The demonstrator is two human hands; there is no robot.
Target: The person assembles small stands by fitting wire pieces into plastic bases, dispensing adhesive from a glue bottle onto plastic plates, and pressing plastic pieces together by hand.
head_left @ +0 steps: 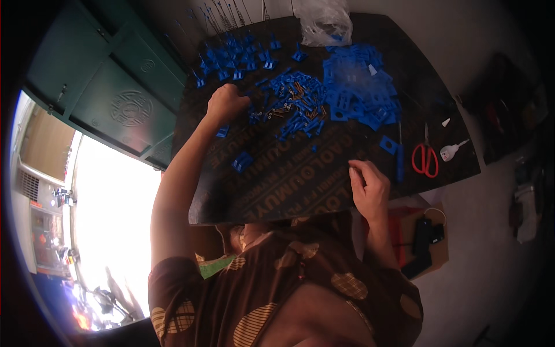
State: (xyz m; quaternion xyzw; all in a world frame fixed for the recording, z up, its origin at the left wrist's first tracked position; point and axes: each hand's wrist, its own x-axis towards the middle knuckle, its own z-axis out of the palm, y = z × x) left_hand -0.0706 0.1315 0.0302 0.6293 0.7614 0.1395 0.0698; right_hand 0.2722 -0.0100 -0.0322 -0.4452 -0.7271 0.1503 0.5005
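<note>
While the left hand curls by blue parts, grip unclear, right hand unclenched, dark printed tabletop, green door.

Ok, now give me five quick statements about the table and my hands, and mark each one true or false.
1. The red-handled scissors lie to the right of the right hand. True.
2. The left hand is laid flat with its fingers spread. False: its fingers are curled in.
3. The heap of flat blue plates is right of the pile of small blue pieces. True.
4. The clear plastic bag sits beside the scissors. False: it is at the table's far edge.
5. The right hand is holding the scissors. False: they lie apart from it.
</note>
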